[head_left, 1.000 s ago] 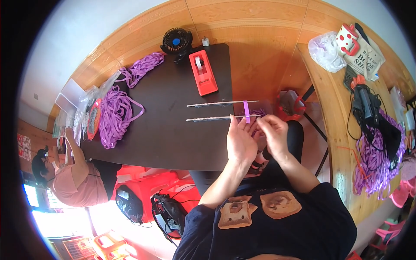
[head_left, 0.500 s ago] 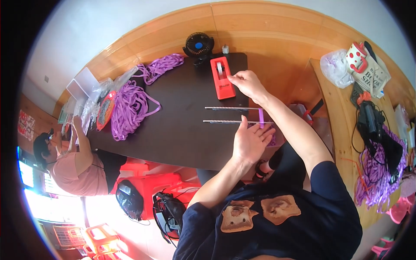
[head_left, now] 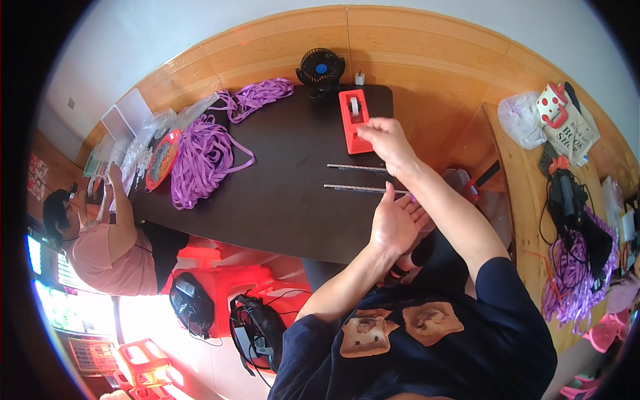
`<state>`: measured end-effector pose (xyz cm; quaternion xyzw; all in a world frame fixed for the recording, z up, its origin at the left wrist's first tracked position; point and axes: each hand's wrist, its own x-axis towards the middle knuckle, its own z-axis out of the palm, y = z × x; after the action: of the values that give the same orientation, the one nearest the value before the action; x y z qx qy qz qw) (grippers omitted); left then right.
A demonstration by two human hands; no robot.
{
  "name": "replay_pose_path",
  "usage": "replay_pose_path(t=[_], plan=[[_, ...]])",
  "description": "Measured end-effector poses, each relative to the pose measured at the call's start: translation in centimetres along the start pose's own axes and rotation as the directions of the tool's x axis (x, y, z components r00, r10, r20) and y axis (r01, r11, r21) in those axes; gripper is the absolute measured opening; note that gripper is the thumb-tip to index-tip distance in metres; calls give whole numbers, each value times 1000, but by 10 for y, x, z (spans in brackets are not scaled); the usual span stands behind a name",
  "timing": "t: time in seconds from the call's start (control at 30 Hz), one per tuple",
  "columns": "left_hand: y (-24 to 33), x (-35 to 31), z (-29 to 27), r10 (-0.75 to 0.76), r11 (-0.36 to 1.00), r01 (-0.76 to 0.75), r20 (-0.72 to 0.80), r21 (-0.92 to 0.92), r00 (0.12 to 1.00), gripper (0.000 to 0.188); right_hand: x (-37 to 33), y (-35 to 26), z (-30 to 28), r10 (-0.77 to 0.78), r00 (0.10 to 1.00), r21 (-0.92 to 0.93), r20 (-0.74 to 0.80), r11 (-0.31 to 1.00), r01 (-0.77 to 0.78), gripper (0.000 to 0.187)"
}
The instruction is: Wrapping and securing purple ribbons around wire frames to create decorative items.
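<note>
My right hand [head_left: 389, 141] is at the near part of a red tape dispenser [head_left: 350, 139], thumb and forefinger pinched together. Whether a piece of tape sits between those fingertips is too small to make out. Below it, my left hand [head_left: 397, 223] is open, palm up and fingers spread, by the right end of a thin metal rod [head_left: 363, 189]. A second thin rod [head_left: 357, 167] lies roughly parallel, farther away. A bit of purple ribbon [head_left: 412, 197] shows by my left fingers; my right forearm hides the rest.
Piles of purple ribbon [head_left: 200, 160] lie on the dark table [head_left: 287, 220], beside a red tray [head_left: 162, 160] of small pieces. A black fan [head_left: 320, 69] stands at the back. Another person [head_left: 110, 247] works at far left. A wooden bench [head_left: 517, 193] on the right holds bags and cables.
The whole view has shifted slightly. My right fingertips have come a little nearer and over the dispenser's near part. My right forearm now covers most of the purple ribbon across the rods.
</note>
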<state>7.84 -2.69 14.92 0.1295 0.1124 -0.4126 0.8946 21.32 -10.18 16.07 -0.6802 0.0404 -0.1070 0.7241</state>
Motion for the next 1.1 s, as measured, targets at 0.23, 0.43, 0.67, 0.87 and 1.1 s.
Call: replay_pose_path(t=[0.23, 0.43, 0.67, 0.87, 1.1], plan=[[-1, -3, 2, 21, 999, -22, 41, 39, 999, 81, -11, 27, -13, 98, 995, -40, -3, 994, -98, 18], [-1, -1, 0, 2, 999, -1, -14, 46, 1000, 89, -4, 11, -30, 30, 990, -277, 138, 961, 9, 15], [-2, 4, -9, 3, 998, -3, -5, 67, 1000, 84, -9, 9, -64, 59, 940, -366, 337, 928, 73, 12], [-1, 0, -4, 8, 994, -7, -12, 109, 1000, 80, -32, -33, -120, 137, 866, -133, 480, 988, -83, 13], [-1, 0, -2, 20, 991, -17, -26, 131, 999, 78, -37, -14, -142, 244, 698, -427, 673, 899, 97, 23]])
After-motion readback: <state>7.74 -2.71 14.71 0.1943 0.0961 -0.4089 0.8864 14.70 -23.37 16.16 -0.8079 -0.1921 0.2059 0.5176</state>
